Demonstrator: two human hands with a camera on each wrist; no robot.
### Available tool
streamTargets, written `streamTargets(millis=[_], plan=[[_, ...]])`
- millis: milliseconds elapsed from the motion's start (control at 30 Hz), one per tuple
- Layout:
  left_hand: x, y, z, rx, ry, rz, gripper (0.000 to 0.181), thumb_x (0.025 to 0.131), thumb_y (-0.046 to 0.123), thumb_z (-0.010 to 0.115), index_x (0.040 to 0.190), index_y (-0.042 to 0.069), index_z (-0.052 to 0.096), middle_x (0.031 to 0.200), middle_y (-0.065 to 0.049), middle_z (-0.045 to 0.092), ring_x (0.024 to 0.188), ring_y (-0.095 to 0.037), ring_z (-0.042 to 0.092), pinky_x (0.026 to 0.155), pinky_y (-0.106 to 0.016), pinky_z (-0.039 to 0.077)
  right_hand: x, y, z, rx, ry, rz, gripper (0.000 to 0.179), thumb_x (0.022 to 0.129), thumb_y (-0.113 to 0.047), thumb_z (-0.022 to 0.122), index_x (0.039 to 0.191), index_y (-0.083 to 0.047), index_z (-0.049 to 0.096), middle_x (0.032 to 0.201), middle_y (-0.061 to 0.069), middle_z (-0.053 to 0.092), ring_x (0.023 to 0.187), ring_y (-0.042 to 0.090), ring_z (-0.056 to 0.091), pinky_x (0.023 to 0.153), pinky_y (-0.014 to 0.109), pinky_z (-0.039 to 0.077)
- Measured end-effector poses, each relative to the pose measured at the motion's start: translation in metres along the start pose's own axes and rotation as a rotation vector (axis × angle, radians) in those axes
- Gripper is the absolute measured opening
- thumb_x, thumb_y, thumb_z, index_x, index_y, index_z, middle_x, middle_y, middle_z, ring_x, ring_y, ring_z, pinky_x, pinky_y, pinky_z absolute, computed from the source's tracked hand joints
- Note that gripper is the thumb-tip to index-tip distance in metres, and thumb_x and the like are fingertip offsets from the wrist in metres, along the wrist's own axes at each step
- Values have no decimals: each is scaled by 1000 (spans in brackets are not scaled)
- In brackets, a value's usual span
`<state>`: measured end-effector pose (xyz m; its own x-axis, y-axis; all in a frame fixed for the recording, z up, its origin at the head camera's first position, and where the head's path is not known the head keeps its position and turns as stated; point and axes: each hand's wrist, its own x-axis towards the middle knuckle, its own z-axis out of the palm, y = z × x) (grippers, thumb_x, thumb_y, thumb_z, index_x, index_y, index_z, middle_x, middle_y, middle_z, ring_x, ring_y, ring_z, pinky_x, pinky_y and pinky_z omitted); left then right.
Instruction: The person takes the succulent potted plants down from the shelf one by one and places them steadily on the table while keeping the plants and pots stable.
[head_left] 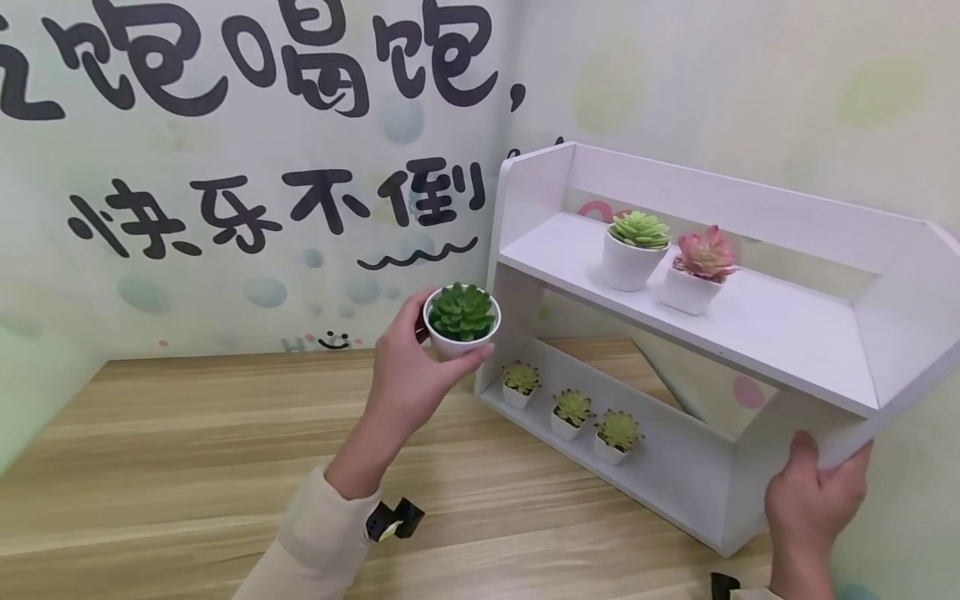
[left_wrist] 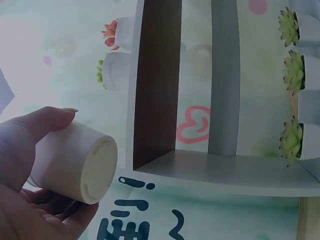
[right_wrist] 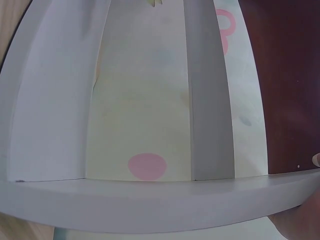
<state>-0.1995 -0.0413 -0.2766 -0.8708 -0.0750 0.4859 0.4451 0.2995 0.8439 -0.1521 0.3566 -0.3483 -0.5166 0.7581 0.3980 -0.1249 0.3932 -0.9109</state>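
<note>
My left hand (head_left: pixel 411 362) grips a round white pot (left_wrist: pixel 70 162) with a dark green succulent (head_left: pixel 461 312), held in the air left of the shelf's upper tier. In the left wrist view the thumb lies on one side of the pot and the fingers on the other. My right hand (head_left: pixel 817 500) holds the right side panel of the white two-tier shelf (head_left: pixel 795 333); part of its fingers is hidden behind the panel. On the upper tier stand a light green succulent (head_left: pixel 637 229) in a round pot and a pink succulent (head_left: pixel 705 254) in a squarer pot.
Three small potted succulents (head_left: pixel 572 408) stand in a row on the lower tier, toward its left. The shelf rests at an angle on a wood-grain table (head_left: pixel 225 467). Behind it meet two walls (head_left: pixel 285 200), one with large black lettering.
</note>
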Motion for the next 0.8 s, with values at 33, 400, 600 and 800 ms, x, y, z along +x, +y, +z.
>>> streamTargets(millis=[33, 400, 600, 800], plan=[[-2, -1, -1, -3, 4, 0, 75, 74, 19, 91, 137, 8, 53, 133, -6, 63, 125, -21, 61, 107, -39, 52, 0, 0, 0, 1, 5, -5, 48, 101, -16, 47, 147, -30, 46, 133, -12, 59, 129, 14, 56, 115, 34, 45], [-17, -9, -7, 10, 12, 6, 82, 69, 12, 93, 138, 6, 50, 135, -7, 61, 127, -23, 59, 111, -42, 49, 1, 2, 0, -4, 27, -21, 48, 100, -16, 47, 146, -30, 48, 128, -16, 59, 124, 10, 58, 113, 30, 45], [-19, -17, -11, 30, 1, -20, 80, 70, 13, 92, 138, 5, 50, 135, -8, 60, 128, -24, 58, 111, -43, 49, -1, 2, 0, -5, 29, -17, 49, 100, -15, 47, 147, -30, 47, 131, -15, 59, 126, 10, 57, 115, 31, 44], [-20, -28, -14, 48, -9, -65, 79, 72, 18, 92, 138, 5, 51, 135, -10, 61, 129, -26, 59, 111, -44, 49, -1, 0, 0, 0, 19, 11, 50, 100, -15, 46, 147, -31, 46, 131, -15, 58, 128, 11, 56, 116, 32, 42]])
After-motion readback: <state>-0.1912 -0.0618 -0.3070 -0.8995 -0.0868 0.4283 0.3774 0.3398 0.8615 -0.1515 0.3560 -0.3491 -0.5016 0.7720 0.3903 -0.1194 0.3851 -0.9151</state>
